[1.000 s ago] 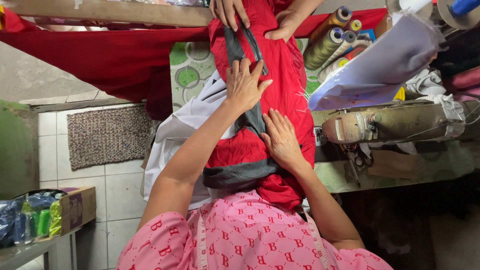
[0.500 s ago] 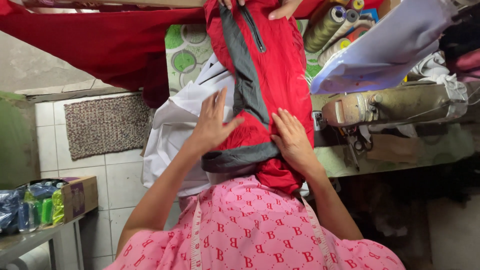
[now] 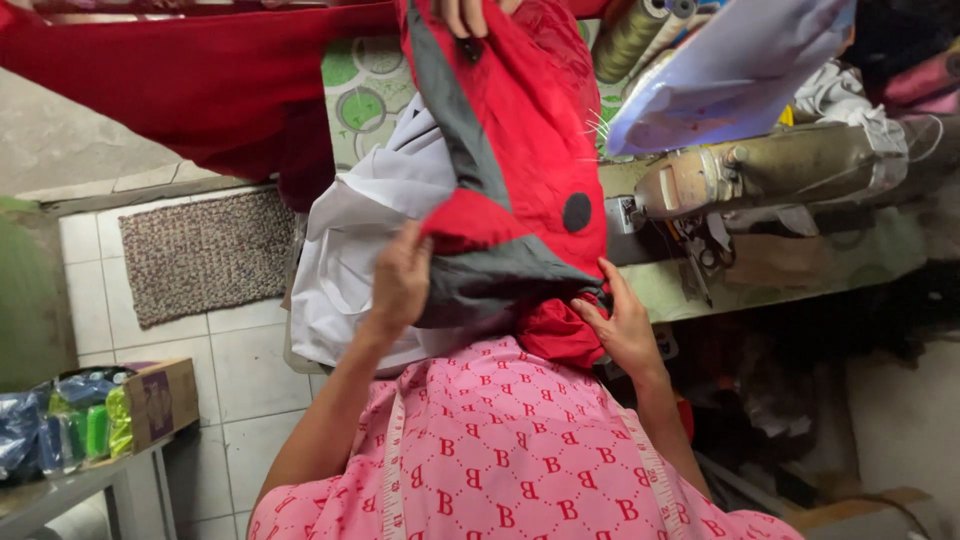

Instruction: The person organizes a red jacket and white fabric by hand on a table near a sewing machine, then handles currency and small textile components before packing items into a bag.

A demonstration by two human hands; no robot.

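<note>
While the red garment [image 3: 540, 150] with its grey band [image 3: 490, 285] hangs in front of the wearer's chest, above the pink patterned lap, the left hand [image 3: 400, 280] is closed on the folded lower corner, fingers curled over the red and grey edge in a firm pinch. The right hand [image 3: 625, 325] lies against the bunched red hem just below the band, fingers partly extended and pressing on the cloth; whether it actually grips is not clear. A second person's hand [image 3: 475, 12] holds the garment at the top edge of the view. White cloth [image 3: 360, 250] lies behind the garment, and a sewing machine [image 3: 780, 170] stands on the bench to the right, well apart from both hands. Judgement: the hem is being folded or checked. To do it well, the band should be kept flat and square between the two hands, tension even against the upper hold, and the loose red fabric below drawn out before any crease is set.
</note>
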